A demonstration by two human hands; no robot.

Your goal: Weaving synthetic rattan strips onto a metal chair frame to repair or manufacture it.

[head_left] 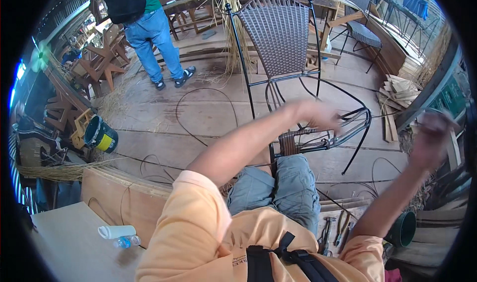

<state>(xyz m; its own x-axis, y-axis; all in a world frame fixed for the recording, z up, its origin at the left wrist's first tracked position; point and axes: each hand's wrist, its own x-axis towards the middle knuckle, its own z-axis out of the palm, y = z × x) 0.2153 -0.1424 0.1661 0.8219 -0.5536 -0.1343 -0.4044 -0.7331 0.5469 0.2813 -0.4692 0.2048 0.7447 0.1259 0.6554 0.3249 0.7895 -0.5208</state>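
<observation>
In front of me stands a chair (276, 38) with a black metal frame and a brown woven backrest. Its seat is mostly bare frame, with a short band of brown wrapped weaving (287, 144) at the near left corner. My left hand (320, 117) reaches over the seat frame, its fingers smeared by motion. Far out to the right, my right hand (430, 140) is raised and blurred, apparently closed on a thin dark strand (390, 115) running from the frame's right corner. Looser dark strands (201, 90) curl on the floor behind the chair.
Pliers (342, 227) and other hand tools lie beside my right leg, near a dark bucket (401, 229). Another bucket (102, 135) stands at left. A white tumbler (117, 231) and a bottle rest on a board. Wood offcuts (400, 93) are piled right. A person (154, 33) stands far left.
</observation>
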